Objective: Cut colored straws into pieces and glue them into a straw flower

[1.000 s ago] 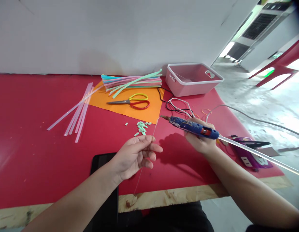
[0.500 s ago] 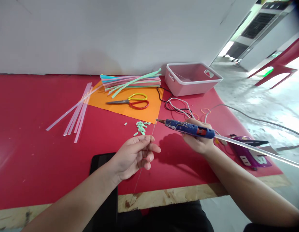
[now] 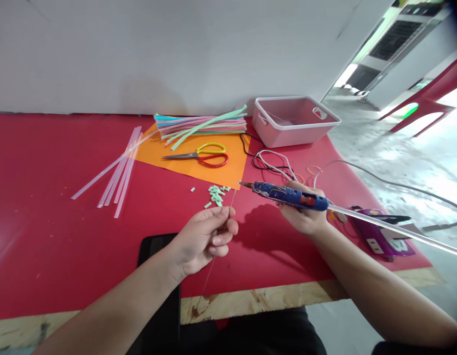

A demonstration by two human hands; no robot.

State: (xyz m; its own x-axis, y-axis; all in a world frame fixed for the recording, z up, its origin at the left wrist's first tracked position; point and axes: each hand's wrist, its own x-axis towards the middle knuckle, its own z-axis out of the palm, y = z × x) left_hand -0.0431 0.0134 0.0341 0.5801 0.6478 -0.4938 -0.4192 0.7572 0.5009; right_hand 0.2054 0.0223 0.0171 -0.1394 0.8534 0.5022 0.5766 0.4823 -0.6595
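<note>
Pinched between thumb and forefinger of the left hand (image 3: 206, 241): a strand (image 3: 234, 197), wire or thread, too fine to tell. Closed round a glue gun (image 3: 278, 193): the right hand (image 3: 304, 213), with the trigger out of sight. Up and away from the pinch, slanting right, the strand's short free end, tip right at the nozzle (image 3: 246, 184); touching or just beside, cannot tell. Below the pinch, a longer tail slanting back past the palm toward the table's rough, bare wood edge (image 3: 268, 298). Nearer to that tip, the left hand; farther back, behind the barrel, the right. Across the strand rather than along it, the gun's long axis: nozzle to the left, barrel dipping rightward, then a clear, glossy glue stick (image 3: 383, 227) jutting out behind. Scuffed blue plastic on the gun, whitish crusts, dull brown nozzle. Just beyond the left hand, on the smooth red table (image 3: 65, 256), a small heap of pale green bits (image 3: 215, 194), short and flat-sided, one lying apart. Farther off, on a flat orange sheet (image 3: 169, 165), steel scissors (image 3: 196, 155) with one yellow loop and one red. Left of those, slim, translucent pink rods (image 3: 113, 165), one crossed over the others.
</note>
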